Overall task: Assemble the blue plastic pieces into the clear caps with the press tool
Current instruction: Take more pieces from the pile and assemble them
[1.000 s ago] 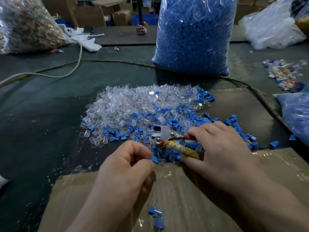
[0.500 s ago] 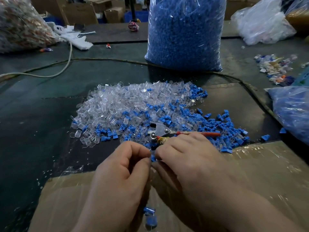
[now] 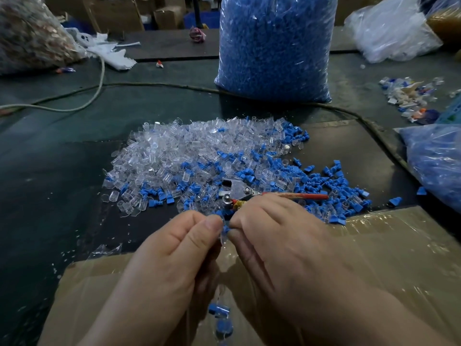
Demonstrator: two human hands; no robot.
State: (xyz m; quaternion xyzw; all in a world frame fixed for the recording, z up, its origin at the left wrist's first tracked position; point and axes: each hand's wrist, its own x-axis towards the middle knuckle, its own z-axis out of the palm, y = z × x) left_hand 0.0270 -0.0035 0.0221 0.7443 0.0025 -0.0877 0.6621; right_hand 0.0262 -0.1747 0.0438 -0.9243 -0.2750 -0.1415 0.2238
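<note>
the left hand [image 3: 174, 258] and right hand [image 3: 282, 248] meet tip to tip, each with thumb and forefinger curled into a pinch. the right pinches a small blue piece [image 3: 226, 229]. just under it the left pinches a clear cap [image 3: 222, 238]. how far one sits in the other cannot be told. both hands are backs up, wrists coming in from the bottom edge.

just beyond the right knuckles lies the press tool [image 3: 235, 192], metal head on the heap and red handle pointing right. its yellow-wrapped handle runs under the right hand, and any contact there is hidden. around it spreads a pile of clear caps [image 3: 194, 151], with loose blue pieces [image 3: 334, 183] mixed in, thicker to the right. below the hands a few assembled pieces [image 3: 219, 309] show against a film-wrapped cardboard box [image 3: 386, 245].

all of it sits on a dark green table [image 3: 50, 176]. behind the pile stands a tall bag of blue pieces [image 3: 274, 46], with a dark cable [image 3: 154, 84] running past its foot. a white cord [image 3: 98, 81] curls at the left near a bag of brownish parts [image 3: 30, 38]. another blue-filled bag [image 3: 439, 161] lies at the right edge, with a scrap heap [image 3: 409, 96] beyond it. cardboard cartons [image 3: 119, 13] stand at the back.
</note>
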